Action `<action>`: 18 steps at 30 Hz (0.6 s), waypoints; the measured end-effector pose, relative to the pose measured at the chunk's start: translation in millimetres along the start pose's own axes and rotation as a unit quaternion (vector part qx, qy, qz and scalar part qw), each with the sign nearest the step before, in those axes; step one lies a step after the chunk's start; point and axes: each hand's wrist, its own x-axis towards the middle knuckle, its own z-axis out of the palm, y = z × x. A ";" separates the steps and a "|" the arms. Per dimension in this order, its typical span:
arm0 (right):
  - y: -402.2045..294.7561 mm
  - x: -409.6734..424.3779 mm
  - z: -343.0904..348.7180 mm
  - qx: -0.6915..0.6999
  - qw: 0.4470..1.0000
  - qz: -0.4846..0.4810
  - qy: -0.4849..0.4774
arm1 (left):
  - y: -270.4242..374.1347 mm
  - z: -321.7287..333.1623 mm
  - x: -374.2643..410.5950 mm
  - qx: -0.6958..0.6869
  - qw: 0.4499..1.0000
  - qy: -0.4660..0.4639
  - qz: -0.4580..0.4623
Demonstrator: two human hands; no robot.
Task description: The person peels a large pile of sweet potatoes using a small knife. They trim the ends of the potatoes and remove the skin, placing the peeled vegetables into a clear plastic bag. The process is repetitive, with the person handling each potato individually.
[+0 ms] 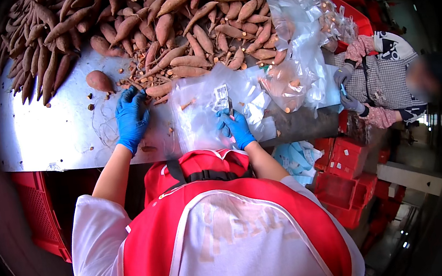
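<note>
My left hand [132, 119], in a blue glove, is low over the metal table, thumb spread away from the fingers. Nothing shows in its grip, and its fingertips reach the edge of the trimmed sweet potato scraps [150, 80]. Just right of those fingers lies a sweet potato [159, 89]. A small knife [230, 106] with a dark blade and a pinkish handle is gripped in my blue-gloved right hand [237, 128], its blade pointing away from me. Beneath that hand spread clear plastic bags [196, 118], bearing a printed label [221, 92].
Sweet potatoes [188, 38] are heaped across the back of the metal table [59, 137]. One round sweet potato [99, 81] lies apart at left. Filled clear bags [287, 84] stand at right, near a co-worker's gloved hands [347, 91]. Red crates [35, 210] flank me below the table.
</note>
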 end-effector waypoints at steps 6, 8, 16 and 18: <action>0.6 5.1 -7.6 -0.157 0.987 -0.029 -0.007 | 50.5 -14.3 6.9 -0.014 0.994 0.098 0.044; -6.8 1.0 -5.4 -0.286 0.937 -0.201 0.026 | 65.9 -7.1 9.2 -0.131 0.985 0.060 0.099; 0.9 23.5 -29.5 -0.480 0.805 -0.339 0.075 | 91.3 60.9 -20.9 -0.156 0.958 -0.149 0.188; 7.8 29.4 -40.6 -0.451 0.824 -0.334 0.076 | 90.1 57.2 -25.6 -0.141 0.961 -0.153 0.180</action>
